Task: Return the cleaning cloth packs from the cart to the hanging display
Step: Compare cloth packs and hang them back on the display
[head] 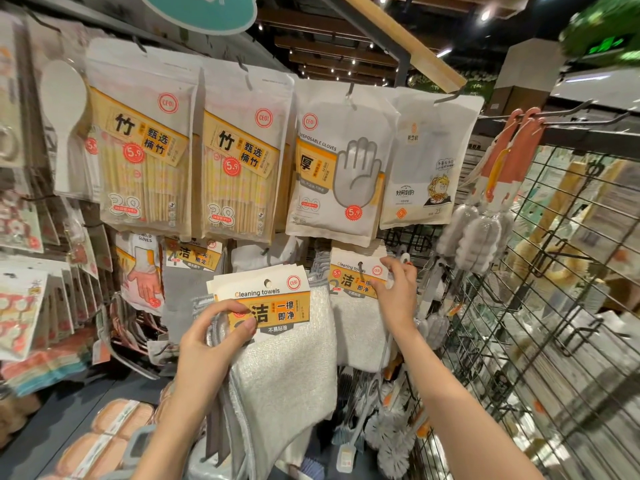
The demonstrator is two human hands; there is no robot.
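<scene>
- The left hand (216, 329) is pinching a bundle of cleaning cloth packs (277, 327) by the card header, thumb across the front and fingers curled over the upper left corner, so the punched hole (267, 283) at the header's 12 o'clock edge is staying uncovered for threading.
- The white cloth is hanging freely below the header; grey cloths are trailing behind it, toward 7 o'clock.
- The right hand (394, 285) is reaching up at 2 o'clock from the bundle, fingers curling round the right edge of the hung pack (358, 282) on its hook (360, 265), probably steadying it or pressing it back to clear room on the prong.
- The held bundle is sitting just left of the hung pack, lower than the hook, so it is probably needing a lift toward 1 o'clock.
- Bamboo stick packs (145, 150) and disposable gloves (341, 168) are filling the row above at 12 o'clock.
- The cart is not showing in view.
</scene>
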